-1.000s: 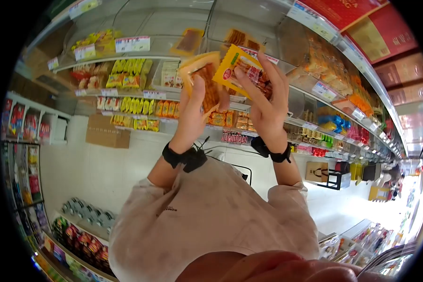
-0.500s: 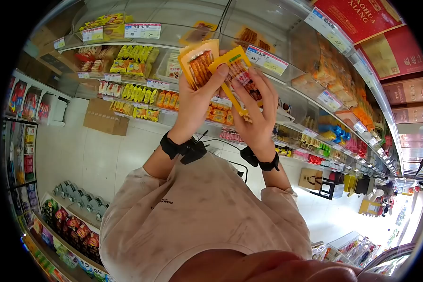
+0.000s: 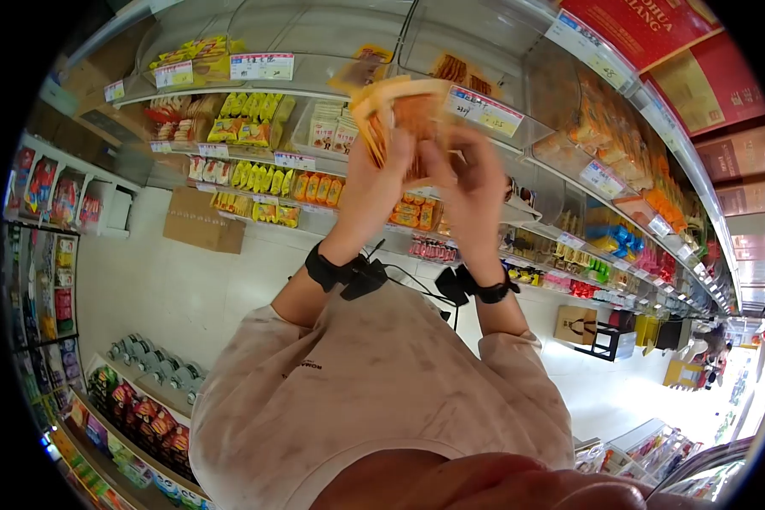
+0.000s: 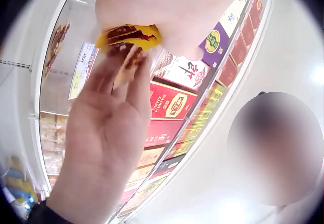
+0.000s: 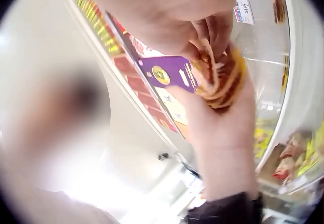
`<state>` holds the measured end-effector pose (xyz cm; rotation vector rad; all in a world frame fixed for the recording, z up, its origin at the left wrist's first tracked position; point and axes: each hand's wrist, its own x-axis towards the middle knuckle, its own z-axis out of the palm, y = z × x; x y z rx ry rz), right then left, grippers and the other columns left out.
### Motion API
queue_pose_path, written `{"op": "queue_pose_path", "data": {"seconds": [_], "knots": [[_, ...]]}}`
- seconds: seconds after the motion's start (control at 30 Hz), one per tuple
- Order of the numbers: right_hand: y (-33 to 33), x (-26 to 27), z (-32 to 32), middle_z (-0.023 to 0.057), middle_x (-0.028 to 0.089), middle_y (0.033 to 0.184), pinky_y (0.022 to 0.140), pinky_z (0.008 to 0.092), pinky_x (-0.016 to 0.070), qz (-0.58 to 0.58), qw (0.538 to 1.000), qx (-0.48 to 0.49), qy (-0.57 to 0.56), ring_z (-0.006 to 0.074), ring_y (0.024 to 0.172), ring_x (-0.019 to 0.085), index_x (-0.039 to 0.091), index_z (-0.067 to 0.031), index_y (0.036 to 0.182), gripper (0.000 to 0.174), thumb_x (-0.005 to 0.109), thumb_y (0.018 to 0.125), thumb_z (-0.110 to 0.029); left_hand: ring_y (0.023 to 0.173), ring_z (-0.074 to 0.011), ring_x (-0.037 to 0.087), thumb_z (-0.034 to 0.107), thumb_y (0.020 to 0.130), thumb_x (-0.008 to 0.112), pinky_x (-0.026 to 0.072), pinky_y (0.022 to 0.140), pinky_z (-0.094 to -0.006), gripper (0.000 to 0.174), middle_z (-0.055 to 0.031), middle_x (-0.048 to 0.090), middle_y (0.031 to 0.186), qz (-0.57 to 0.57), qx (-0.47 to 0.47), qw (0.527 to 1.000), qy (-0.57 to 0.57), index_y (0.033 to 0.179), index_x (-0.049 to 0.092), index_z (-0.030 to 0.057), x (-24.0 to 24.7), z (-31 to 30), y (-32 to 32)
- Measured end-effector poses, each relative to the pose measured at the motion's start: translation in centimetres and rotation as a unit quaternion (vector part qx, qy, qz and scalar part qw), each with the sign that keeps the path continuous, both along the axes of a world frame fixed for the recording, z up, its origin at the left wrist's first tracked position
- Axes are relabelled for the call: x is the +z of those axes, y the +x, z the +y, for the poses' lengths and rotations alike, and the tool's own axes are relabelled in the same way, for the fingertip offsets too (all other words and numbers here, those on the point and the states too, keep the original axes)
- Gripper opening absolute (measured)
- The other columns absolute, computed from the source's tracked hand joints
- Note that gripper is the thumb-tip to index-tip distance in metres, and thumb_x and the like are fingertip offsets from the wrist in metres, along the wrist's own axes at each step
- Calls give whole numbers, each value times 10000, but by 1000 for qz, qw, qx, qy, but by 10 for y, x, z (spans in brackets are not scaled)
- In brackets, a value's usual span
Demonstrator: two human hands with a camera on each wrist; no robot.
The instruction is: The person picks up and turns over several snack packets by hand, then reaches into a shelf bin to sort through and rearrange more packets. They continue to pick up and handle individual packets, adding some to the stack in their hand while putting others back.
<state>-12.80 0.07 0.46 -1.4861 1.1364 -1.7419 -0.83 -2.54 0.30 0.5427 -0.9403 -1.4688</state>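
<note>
In the head view both hands meet over snack packets [image 3: 378,110], yellow-edged with brown strips showing through clear windows and blurred by motion. My left hand [image 3: 367,191] grips them from the left, its thumb across the front. From the right, my right hand [image 3: 474,191] pinches the packets with bent fingers. The left wrist view shows the yellow-and-brown packet [image 4: 144,34] between the two hands, with the right palm turned to the camera. Seen from the right wrist, the packets [image 5: 230,80] fan out against the left hand, under the right fingertips.
Clear-fronted shelves with price tags [image 3: 484,110] run across behind the hands, bearing similar flat packets [image 3: 463,72] and yellow snack bags [image 3: 251,119]. Red gift boxes [image 3: 714,93] stand at upper right. A cardboard box [image 3: 202,219] sits on the floor at left.
The packets, held apart one second ago, have come together between the hands. The right hand has moved left, and its fingers have bent over the packets.
</note>
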Motion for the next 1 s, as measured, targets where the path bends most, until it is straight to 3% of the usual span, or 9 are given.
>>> {"op": "queue_pose_path", "data": {"seconds": [0.1,0.2,0.37,0.47,0.53,0.73,0.83,0.97,1.0], "knots": [[4,7,-3,86,632,1023,770,310,525,271,945,-158,-95,186,867,638,691,-45,1112,249,741,871,-7,900,-85,659,223,1029,623,563,736,-238,325,-23,671,1074,21,-32,998,44,1273,583,12,2,0,1],[4,8,-6,96,605,1001,766,327,516,248,954,-119,-119,239,844,627,713,-53,1084,246,744,844,-8,881,-84,661,200,1024,627,566,723,-237,274,-26,674,1044,39,-33,997,62,1216,599,7,3,-1,7],[-39,29,-35,93,652,953,785,321,529,189,972,-107,-85,188,859,648,693,-40,1130,206,671,926,-59,754,-108,641,169,1022,618,540,677,-245,182,-44,661,909,-21,-28,999,-7,1095,613,2,-2,-3,15],[-79,46,-76,115,703,1022,819,315,539,234,971,-42,-15,183,962,680,668,-38,1199,248,620,986,-157,650,-106,570,151,1025,605,474,608,-253,144,-37,615,786,-26,-28,999,-2,1024,598,8,-9,-3,16],[-107,47,-109,120,702,1119,839,312,536,292,956,-4,38,193,1065,673,649,-32,1250,321,597,1015,-243,610,-93,523,147,1023,603,427,577,-253,134,-19,578,739,-13,-50,999,2,1003,585,15,-6,1,17],[-140,29,-154,153,684,1224,905,366,524,490,859,-7,145,241,1076,670,596,-63,1352,523,653,948,-390,588,-84,496,160,1010,622,391,553,-246,140,2,540,680,-5,-71,997,11,1010,579,27,-2,7,22],[-142,24,-158,175,681,1261,957,383,510,500,844,-38,192,334,1142,652,615,-48,1331,628,695,868,-465,590,-82,506,159,1007,624,389,549,-240,139,0,548,691,0,-53,998,21,1026,585,26,-4,6,24],[-148,23,-168,201,657,1279,960,369,510,515,812,60,269,322,1143,649,575,-49,1382,699,749,824,-433,628,-121,491,130,1011,592,412,587,-284,316,-41,550,799,-25,-48,998,20,1289,556,-17,-7,5,29],[-150,23,-169,202,657,1259,954,361,511,523,806,67,268,306,1123,654,556,-57,1402,695,758,836,-407,619,-107,502,141,1010,599,401,572,-265,241,-27,559,775,-23,-42,999,22,1203,570,-1,-7,5,28]]}}
